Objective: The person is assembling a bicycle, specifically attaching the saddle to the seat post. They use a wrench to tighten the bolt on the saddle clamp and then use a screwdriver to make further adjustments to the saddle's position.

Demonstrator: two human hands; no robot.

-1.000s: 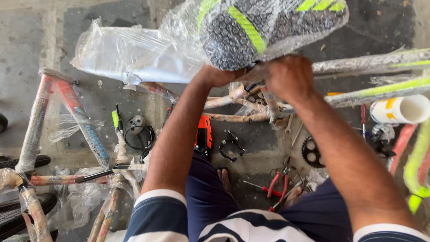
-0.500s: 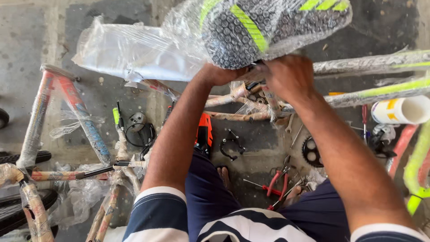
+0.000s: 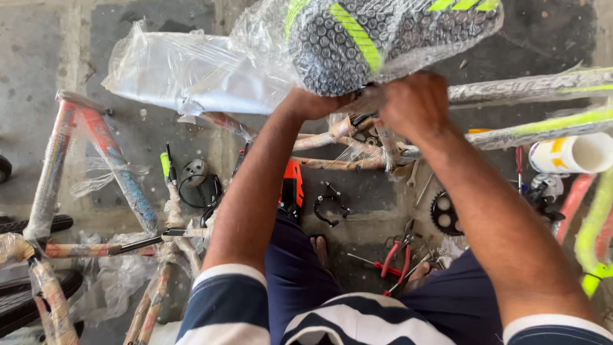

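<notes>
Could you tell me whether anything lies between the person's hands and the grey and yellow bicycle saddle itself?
Yes. Clear plastic wrap covers the saddle all round, so the left hand and right hand, both at its underside, meet plastic first. Whether the fingers reach bare saddle underneath is hidden.

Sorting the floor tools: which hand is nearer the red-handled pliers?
Right. The right hand grips the wrapped saddle almost straight above the pliers; the left hand holds it farther off to their left.
</notes>
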